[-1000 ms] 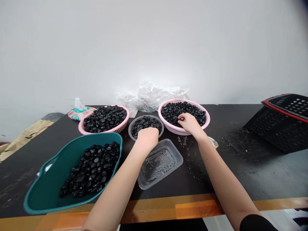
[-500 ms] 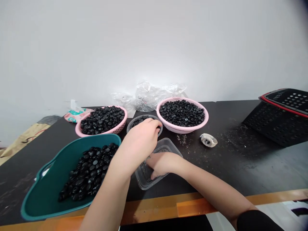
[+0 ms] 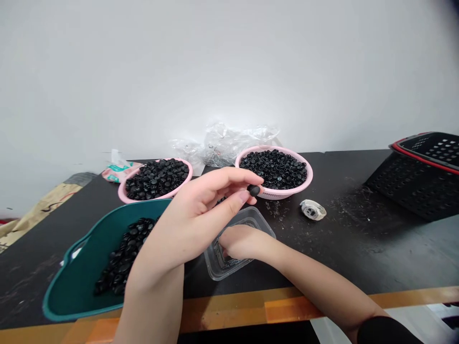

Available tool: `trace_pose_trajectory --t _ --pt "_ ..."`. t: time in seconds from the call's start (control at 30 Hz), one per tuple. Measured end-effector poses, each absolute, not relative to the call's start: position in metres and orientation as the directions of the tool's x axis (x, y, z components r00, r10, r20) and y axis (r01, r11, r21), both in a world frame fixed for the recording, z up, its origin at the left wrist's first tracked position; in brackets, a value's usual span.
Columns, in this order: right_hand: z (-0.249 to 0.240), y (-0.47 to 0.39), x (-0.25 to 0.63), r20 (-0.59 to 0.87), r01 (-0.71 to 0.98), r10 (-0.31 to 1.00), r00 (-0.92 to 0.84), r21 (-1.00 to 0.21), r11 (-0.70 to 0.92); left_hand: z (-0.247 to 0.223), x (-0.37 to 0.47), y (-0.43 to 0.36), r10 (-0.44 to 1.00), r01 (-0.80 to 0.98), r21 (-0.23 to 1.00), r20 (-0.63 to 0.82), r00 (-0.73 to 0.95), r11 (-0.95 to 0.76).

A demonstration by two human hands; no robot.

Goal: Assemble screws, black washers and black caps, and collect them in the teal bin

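My left hand [image 3: 193, 217] is raised over the middle of the table, its thumb and fingertips closed on a small black round button-like piece [image 3: 254, 190]. Below it, my right hand [image 3: 238, 242] reaches down into a clear plastic container [image 3: 215, 273]. Thin metal pins [image 3: 229, 263] lie in that container. The fingers of this hand are bent downward and drawn together; their tips are largely hidden, and I cannot make out what is between them. A round bowl behind my left hand is almost wholly covered by it.
A teal basket [image 3: 68, 291] of black pieces stands at the left. Behind are a pink basket [image 3: 124, 193] and another pink basket [image 3: 309, 179], both heaped with black pieces. A tape roll [image 3: 312, 210], clear plastic bags [image 3: 222, 143] and a black basket [image 3: 412, 184] are also on the table.
My left hand has come up from the round bowl toward me, with a black button-like piece now in its fingertips. My right hand stays in the clear container, its fingers drawn closer together.
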State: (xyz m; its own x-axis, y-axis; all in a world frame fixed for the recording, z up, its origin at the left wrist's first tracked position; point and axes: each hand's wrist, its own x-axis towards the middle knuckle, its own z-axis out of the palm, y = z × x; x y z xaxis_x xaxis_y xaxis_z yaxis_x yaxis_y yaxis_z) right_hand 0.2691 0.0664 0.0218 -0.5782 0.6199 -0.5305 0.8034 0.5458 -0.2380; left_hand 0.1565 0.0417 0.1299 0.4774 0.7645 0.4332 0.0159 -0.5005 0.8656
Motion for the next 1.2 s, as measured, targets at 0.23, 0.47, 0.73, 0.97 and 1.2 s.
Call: trace_pose_trajectory --t 0.23,0.47,0.73,0.97,1.2 --pt "0.014 0.072 0.273 -0.495 0.803 0.632 -0.596 -0.343 0.488 0.13 0.154 0.04 0.786 0.041 0.853 0.46 0.413 -0.52" --pt "0.051 0.083 0.322 -0.045 0.509 0.731 -0.681 -0.746 0.429 0.13 0.157 0.039 0.785 0.109 0.813 0.504 0.359 -0.572" --pt "0.092 0.057 0.355 0.294 -0.199 0.855 -0.427 -0.953 0.229 0.127 0.155 0.039 0.795 0.183 0.785 0.532 0.292 -0.592" --pt "0.098 0.039 0.347 0.288 -0.377 0.882 -0.374 -0.916 0.139 0.125 0.16 0.029 0.761 0.136 0.791 0.503 0.41 -0.596" --pt "0.101 0.033 0.351 0.372 -0.141 0.869 -0.326 -0.928 0.345 0.127 0.162 0.029 0.661 0.407 0.524 0.636 0.397 -0.748"
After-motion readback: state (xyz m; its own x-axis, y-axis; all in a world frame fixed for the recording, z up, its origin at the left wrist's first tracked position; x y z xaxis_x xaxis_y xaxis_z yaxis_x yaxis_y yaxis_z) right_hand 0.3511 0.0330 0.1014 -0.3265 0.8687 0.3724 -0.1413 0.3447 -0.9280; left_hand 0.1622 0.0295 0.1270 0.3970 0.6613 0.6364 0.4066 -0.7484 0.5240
